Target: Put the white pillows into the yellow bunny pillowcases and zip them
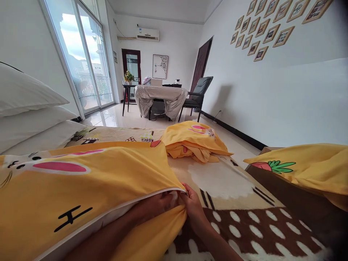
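Note:
A yellow pillowcase [114, 174] with a rabbit face, pink ears and a black letter H lies across the left front, its white-edged opening facing me. My left hand [166, 201] reaches into that opening, forearm along the edge. Its fingers are curled near the corner, partly under the cloth; what they hold is hidden, though something pale shows beside them. My right hand [192, 204] pinches the pillowcase's corner from outside, at the end of the white edge. Below both hands, a fold of yellow cloth [152, 235] hangs bunched.
A folded yellow pile [195, 141] lies on the patterned blanket [244, 224]. More yellow cloth with a carrot print [307, 166] lies at right. White pillows [29, 105] are stacked at left. Beyond stand a covered table [163, 92] and a dark chair [199, 94].

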Available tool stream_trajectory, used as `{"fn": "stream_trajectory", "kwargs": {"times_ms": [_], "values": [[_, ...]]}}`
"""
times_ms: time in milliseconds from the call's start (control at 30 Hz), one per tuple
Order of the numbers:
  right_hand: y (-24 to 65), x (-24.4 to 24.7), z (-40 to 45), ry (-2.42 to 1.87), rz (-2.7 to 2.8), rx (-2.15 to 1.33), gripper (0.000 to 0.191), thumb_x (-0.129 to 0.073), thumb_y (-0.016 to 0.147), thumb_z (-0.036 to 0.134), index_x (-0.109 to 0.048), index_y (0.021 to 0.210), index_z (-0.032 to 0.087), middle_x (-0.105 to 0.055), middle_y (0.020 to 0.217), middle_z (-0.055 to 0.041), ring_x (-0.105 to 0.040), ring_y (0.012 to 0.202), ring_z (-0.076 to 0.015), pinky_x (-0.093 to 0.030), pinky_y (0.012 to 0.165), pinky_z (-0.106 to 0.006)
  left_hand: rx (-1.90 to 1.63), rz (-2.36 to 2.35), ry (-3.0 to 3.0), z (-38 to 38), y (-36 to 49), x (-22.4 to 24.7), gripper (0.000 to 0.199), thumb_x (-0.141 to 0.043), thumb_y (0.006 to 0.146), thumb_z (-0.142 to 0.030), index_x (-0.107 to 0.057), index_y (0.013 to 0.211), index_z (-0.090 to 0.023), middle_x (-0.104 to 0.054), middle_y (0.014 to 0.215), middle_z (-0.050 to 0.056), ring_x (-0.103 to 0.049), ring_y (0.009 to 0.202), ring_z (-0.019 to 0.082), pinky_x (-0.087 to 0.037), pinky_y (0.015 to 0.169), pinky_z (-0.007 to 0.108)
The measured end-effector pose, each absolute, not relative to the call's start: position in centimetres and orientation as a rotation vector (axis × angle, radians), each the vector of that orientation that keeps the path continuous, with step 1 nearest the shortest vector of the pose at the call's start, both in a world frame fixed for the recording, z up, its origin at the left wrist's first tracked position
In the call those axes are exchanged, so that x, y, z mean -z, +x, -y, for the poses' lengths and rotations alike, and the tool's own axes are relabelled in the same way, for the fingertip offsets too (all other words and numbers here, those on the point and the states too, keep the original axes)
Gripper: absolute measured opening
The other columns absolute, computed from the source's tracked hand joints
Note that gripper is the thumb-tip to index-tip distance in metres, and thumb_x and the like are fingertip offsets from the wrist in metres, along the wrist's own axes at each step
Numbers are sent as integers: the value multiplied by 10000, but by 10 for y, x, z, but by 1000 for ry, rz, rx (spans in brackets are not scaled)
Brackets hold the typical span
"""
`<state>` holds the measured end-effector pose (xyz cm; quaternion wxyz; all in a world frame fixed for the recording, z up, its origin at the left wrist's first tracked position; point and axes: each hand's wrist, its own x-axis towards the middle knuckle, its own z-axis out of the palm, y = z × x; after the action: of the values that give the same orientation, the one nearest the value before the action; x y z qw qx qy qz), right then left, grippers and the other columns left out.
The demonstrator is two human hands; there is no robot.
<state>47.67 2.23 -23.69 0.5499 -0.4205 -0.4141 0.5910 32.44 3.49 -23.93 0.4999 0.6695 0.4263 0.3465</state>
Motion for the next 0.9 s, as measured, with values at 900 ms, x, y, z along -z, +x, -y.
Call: {"fn": "stream_trajectory", "kwargs": {"times_ms": [900], "values": [[485,236,-24,-1014,1174,-1380,366,-698,709,417,-679,972,164,-697,908,-76,-611,851,-255,-482,737,-323,-755,-1132,1529,-48,335,255,314,-588,767,-316,-669,1047,-200,-639,1195,50,-525,1134,255,-304,1074,423]]}}
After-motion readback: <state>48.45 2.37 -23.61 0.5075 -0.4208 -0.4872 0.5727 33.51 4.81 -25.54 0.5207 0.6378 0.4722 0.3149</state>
